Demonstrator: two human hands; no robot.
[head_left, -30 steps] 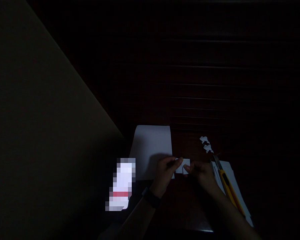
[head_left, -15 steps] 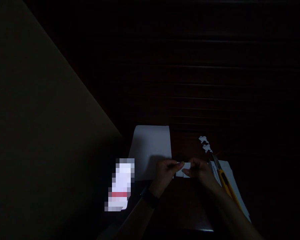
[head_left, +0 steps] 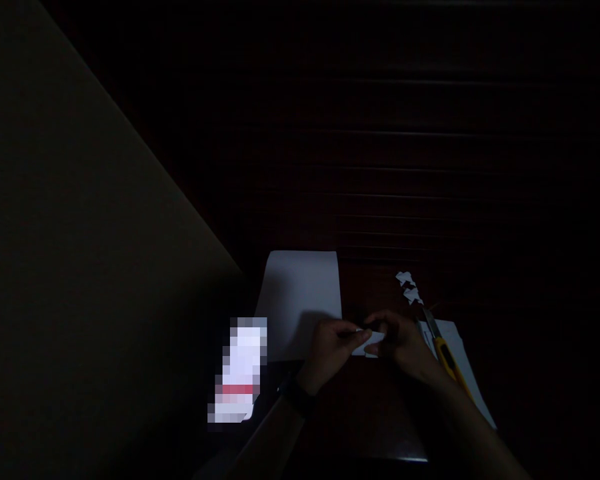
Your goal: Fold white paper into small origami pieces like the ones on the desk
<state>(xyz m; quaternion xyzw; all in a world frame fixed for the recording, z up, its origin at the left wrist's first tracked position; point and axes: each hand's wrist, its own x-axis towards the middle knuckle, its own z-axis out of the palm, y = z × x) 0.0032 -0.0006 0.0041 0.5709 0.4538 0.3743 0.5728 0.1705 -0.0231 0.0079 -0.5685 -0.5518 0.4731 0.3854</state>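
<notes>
A small folded piece of white paper [head_left: 367, 343] is held between my two hands, low above the dark table. My left hand [head_left: 333, 347], with a dark band on its wrist, pinches the paper's left part between thumb and fingers. On the other side, my right hand [head_left: 397, 340] grips the right part, its thumb below and its forefinger arched above. The paper's edges are partly hidden by my fingers, and the dim light hides its finer creases.
A large white sheet [head_left: 303, 287] lies behind my left hand. To the left glows a blurred-out screen [head_left: 243, 367]. Small folded paper pieces [head_left: 409, 287] lie at the back right. A yellow utility knife [head_left: 447, 360], blade out, rests on white papers [head_left: 467, 367] beside my right forearm.
The small paper has tilted in my hands and shows a slanted edge. My right forefinger has lifted and arched away from it, while my left hand has barely moved.
</notes>
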